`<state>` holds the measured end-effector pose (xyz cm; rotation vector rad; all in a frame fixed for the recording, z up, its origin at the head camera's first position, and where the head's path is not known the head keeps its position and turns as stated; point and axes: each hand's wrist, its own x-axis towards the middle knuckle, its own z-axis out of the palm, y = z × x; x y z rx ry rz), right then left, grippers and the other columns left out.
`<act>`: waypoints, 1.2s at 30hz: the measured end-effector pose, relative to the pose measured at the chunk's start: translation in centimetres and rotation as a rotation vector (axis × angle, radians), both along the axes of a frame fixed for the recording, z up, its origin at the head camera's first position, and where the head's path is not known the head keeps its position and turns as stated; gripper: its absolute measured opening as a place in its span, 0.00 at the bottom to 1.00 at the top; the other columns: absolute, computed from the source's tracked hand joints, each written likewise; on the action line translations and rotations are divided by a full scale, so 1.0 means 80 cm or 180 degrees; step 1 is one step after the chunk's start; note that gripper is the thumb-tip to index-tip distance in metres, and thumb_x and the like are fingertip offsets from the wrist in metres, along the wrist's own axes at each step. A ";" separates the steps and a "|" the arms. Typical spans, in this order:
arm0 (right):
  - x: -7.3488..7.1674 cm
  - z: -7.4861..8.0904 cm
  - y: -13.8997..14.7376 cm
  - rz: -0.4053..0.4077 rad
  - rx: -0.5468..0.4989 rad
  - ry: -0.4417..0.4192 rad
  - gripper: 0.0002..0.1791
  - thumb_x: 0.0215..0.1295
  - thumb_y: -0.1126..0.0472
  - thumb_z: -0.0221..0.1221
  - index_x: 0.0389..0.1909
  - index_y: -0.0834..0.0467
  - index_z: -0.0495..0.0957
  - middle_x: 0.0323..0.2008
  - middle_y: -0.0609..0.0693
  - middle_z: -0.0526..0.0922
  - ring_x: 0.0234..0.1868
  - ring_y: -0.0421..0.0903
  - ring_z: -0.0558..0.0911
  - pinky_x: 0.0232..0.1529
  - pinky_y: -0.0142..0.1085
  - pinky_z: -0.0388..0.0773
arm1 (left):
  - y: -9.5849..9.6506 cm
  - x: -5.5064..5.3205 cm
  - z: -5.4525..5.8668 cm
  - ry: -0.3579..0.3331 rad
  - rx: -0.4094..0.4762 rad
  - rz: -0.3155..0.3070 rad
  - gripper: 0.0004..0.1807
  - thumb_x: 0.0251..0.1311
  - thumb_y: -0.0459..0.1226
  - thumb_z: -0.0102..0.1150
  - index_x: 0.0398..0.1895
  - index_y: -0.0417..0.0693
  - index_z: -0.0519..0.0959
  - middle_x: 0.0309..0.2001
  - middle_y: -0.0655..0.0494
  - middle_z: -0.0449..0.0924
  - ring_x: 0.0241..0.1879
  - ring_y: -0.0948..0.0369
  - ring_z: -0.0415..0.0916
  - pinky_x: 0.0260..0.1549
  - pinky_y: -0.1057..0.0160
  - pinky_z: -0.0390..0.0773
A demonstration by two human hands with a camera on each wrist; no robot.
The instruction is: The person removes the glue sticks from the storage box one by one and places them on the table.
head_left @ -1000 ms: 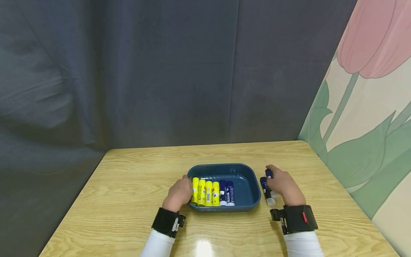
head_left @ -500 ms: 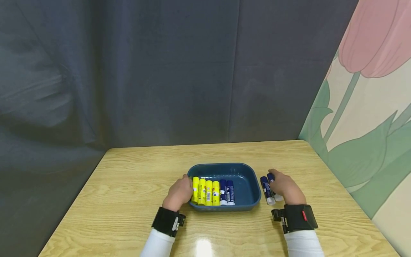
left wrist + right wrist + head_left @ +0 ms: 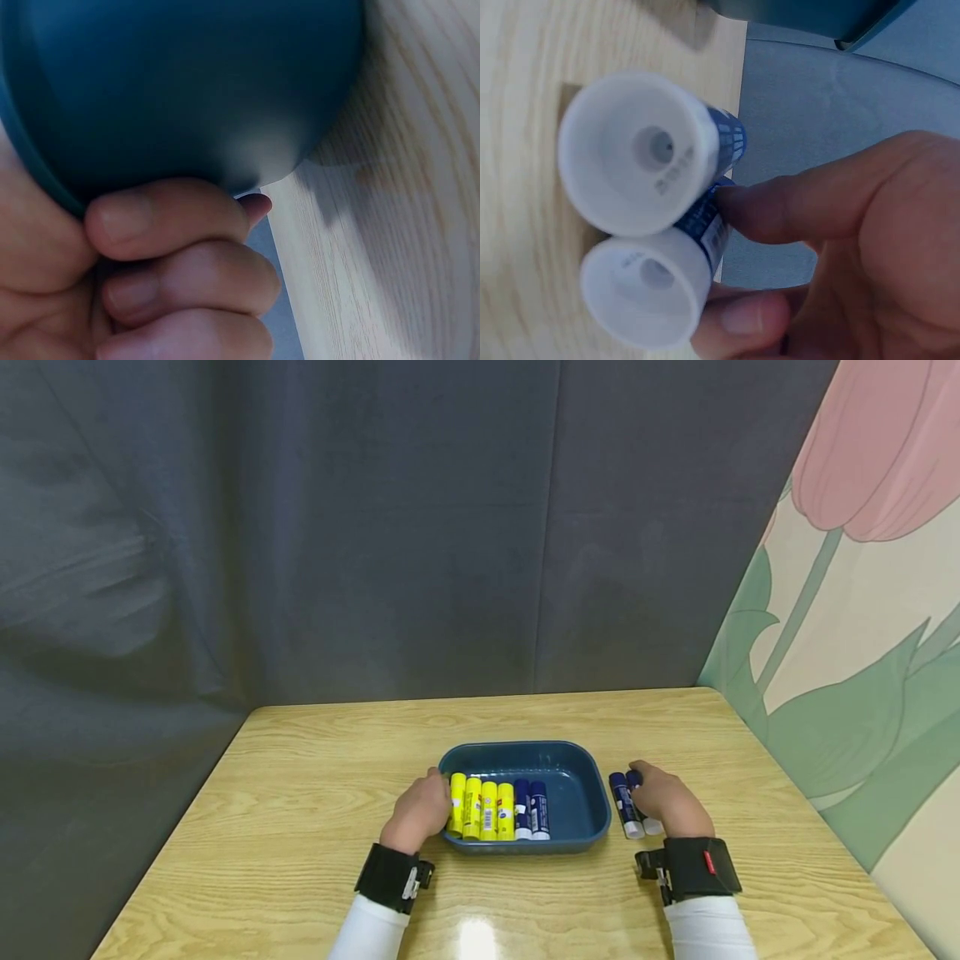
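Note:
My left hand (image 3: 420, 810) grips the left rim of a dark blue tray (image 3: 573, 802), its fingers curled against the outer wall (image 3: 187, 90) in the left wrist view. Inside the tray, several yellow glue sticks (image 3: 472, 810) lie side by side, followed by two dark blue ones (image 3: 538, 810) with white ends. Right of the tray, two more blue glue sticks lie together on the table. My right hand (image 3: 671, 802) pinches the right-hand glue stick (image 3: 641, 292) between thumb and fingers. The other glue stick (image 3: 637, 154) lies against it, its hollow white end toward the wrist camera.
The wooden table (image 3: 315, 777) extends on both sides of the tray. A dark grey curtain (image 3: 412, 543) hangs behind it. To the right stands a wall (image 3: 862, 693) painted with a pink tulip and leaves.
My right hand has lowered its glue stick and moved slightly toward me and right, so it now lies beside the other one on the table. The left hand stays on the tray.

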<state>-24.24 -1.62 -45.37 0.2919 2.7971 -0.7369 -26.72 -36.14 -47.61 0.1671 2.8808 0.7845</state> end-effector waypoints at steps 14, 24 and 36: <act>0.003 0.004 0.002 0.0000 0.0020 -0.0020 0.35 0.66 0.68 0.44 0.75 0.68 0.52 0.65 0.79 0.63 0.62 0.76 0.69 0.55 0.67 0.68 | 0.000 0.004 0.000 0.0060 0.0101 -0.0001 0.20 0.79 0.37 0.36 0.59 0.26 0.66 0.23 0.49 0.69 0.21 0.56 0.69 0.20 0.63 0.66; 0.004 0.011 0.003 -0.0038 0.0074 -0.0050 0.34 0.69 0.65 0.43 0.74 0.69 0.50 0.64 0.80 0.64 0.63 0.78 0.66 0.56 0.67 0.68 | 0.000 0.002 0.000 -0.0002 0.0090 0.0014 0.20 0.79 0.37 0.37 0.59 0.27 0.66 0.25 0.49 0.69 0.22 0.56 0.69 0.21 0.62 0.66; 0.007 0.017 0.003 0.0005 0.0082 -0.0018 0.33 0.68 0.66 0.43 0.73 0.71 0.51 0.62 0.80 0.66 0.55 0.73 0.74 0.51 0.63 0.72 | 0.001 0.002 0.001 -0.0007 0.0011 -0.0012 0.19 0.77 0.35 0.39 0.60 0.26 0.66 0.26 0.48 0.70 0.24 0.56 0.70 0.22 0.62 0.67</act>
